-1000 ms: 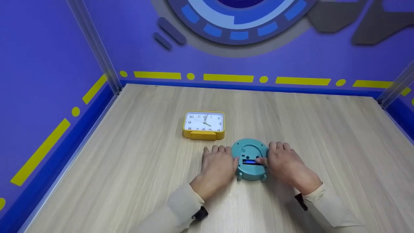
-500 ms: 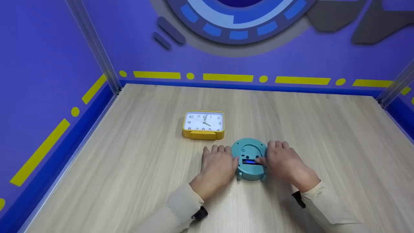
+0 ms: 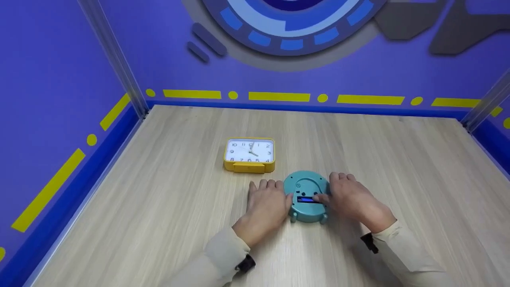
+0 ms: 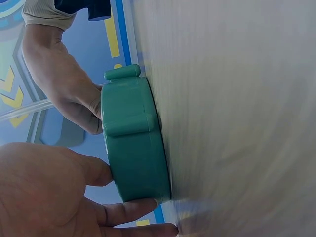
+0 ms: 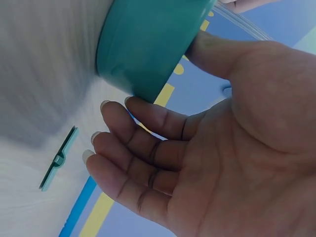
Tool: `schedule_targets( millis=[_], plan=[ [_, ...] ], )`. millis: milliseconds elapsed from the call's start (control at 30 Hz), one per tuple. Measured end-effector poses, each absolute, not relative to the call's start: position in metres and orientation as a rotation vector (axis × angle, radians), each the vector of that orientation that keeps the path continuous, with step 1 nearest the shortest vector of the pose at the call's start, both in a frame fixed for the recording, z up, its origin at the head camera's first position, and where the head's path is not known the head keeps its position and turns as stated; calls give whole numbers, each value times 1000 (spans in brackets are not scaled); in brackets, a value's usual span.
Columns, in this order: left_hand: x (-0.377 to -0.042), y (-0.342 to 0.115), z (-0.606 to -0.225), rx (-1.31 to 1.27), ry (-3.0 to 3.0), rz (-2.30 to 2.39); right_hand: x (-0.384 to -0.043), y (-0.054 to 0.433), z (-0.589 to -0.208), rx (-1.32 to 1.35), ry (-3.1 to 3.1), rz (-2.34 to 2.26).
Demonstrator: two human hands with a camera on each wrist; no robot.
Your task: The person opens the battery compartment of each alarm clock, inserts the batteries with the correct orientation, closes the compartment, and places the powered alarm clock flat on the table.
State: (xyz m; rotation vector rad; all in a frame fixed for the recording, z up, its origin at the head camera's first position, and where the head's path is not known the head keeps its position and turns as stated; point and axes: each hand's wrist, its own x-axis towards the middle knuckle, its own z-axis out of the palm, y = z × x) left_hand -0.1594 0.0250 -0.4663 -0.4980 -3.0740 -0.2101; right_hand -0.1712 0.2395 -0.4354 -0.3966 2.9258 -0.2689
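A round teal alarm clock (image 3: 306, 210) lies face down on the table, its back with the battery slot turned up. A blue battery (image 3: 305, 199) shows in the slot. My left hand (image 3: 267, 209) grips the clock's left side, thumb at the back's rim and fingers along the side wall, as the left wrist view shows. From the right, my right hand (image 3: 350, 199) reaches its thumb over the back onto the battery's right end, hiding that end. Its other fingers (image 5: 133, 168) are loosely bent beside the clock, the index fingertip right at the side wall.
A yellow rectangular clock (image 3: 249, 153) lies face up behind and left of the teal one. A thin teal strip (image 5: 59, 158), like a battery cover, lies on the table beyond the right fingers. Blue panels (image 3: 51, 79) border the wooden table (image 3: 179, 159).
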Motion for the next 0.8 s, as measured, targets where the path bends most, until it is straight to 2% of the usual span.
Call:
schedule_targets(
  millis=[800],
  plan=[
    [-158, 24, -466, -502, -3062, -204, -168, 263, -422, -497, 3104, -418]
  ],
)
